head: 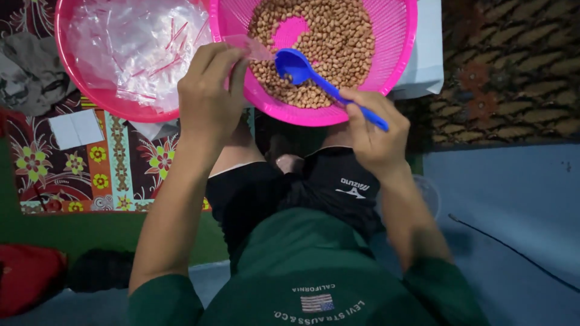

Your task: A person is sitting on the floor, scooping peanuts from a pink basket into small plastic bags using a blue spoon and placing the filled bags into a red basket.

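Observation:
A pink perforated basket [396,36] full of brown peanuts [338,42] sits in front of my crossed legs. My right hand [374,136] grips the handle of a blue plastic spoon [302,65], whose bowl rests over the peanuts at the basket's near side. My left hand [208,90] pinches a small clear plastic bag [251,48] at the basket's near-left rim, right beside the spoon's bowl. To the left, a pink basin [72,84] holds a heap of clear plastic bags [136,45] with red strips.
A flowered mat [109,175] lies under the basin, with a white folded paper [75,128] on it. A white block [426,60] sits behind the basket on the right. A patterned rug [513,66], blue floor with a black cord [507,247], a red cloth [27,274] lower left.

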